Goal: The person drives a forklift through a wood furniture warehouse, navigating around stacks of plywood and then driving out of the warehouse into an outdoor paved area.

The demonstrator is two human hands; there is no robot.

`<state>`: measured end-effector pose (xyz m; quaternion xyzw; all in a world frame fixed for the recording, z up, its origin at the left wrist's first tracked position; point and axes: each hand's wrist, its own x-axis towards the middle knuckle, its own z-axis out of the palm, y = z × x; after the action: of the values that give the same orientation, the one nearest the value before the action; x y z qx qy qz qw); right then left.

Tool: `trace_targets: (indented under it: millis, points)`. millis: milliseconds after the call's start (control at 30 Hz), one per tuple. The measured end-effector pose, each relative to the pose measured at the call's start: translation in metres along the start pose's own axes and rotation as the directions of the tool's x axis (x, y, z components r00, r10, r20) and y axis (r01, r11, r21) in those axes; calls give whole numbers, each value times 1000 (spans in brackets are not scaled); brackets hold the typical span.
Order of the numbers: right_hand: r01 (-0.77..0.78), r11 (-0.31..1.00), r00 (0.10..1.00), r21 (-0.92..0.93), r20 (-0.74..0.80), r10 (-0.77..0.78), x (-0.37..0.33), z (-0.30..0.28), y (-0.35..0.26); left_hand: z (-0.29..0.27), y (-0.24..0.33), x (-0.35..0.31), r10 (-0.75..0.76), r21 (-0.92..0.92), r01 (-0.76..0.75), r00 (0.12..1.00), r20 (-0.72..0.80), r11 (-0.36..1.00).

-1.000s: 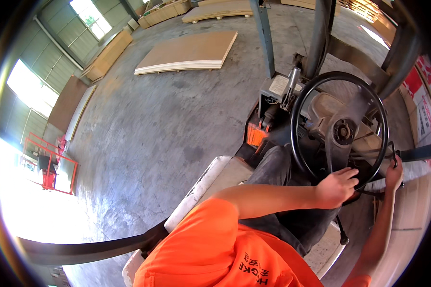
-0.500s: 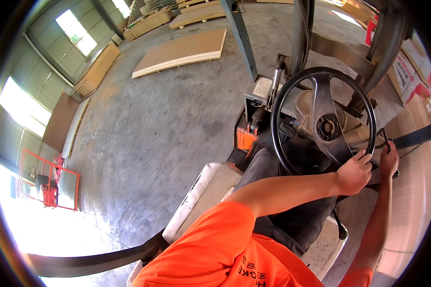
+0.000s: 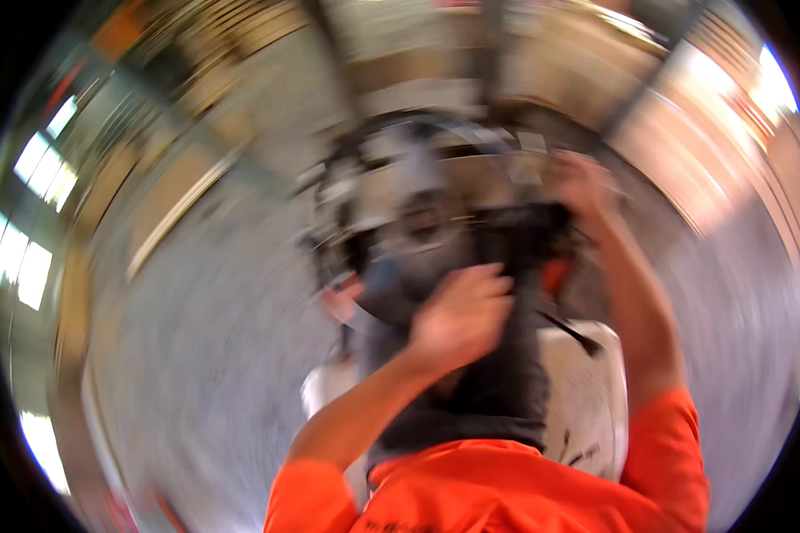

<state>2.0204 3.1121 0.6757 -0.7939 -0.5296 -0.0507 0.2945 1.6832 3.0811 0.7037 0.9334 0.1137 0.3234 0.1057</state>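
Note:
Strong motion blur covers the scene. In front of me is a dark steering wheel [image 3: 422, 218] on a forklift-like vehicle, its rim smeared. My left hand [image 3: 462, 315] is at the lower right of the rim, fingers curled round where it runs; the rim itself hardly shows there. Farther forward, to the right of the wheel, my right hand [image 3: 582, 182] reaches out beside the control levers. Its fingers are smeared, so its hold on a lever cannot be made out. A black-knobbed lever [image 3: 587, 342] stands beside my right thigh.
I sit on a pale, worn seat [image 3: 596, 382]. Mast uprights [image 3: 493, 53] rise ahead. Flat board stacks [image 3: 182, 200] lie on the grey concrete floor [image 3: 213, 355] at left. Large pale stacks [image 3: 684, 142] stand at right, and bright windows [image 3: 36, 266] line the left wall.
The whole view has swung round, so the wheel now appears nearer the middle and the board stack farther left. My hands appear farther apart, the right one now ahead of the left.

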Motion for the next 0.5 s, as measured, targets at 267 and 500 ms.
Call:
trace_targets:
  millis: [267,500]
  points:
    - [-28,1000,1000,-11,-7,28,-31,-26,-60,-143,-7,-104,11,642,-24,1000,24,766]
    - [-28,986,999,165,-32,34,-40,-26,-68,-167,-183,21,-410,650,531,844,-346,545]
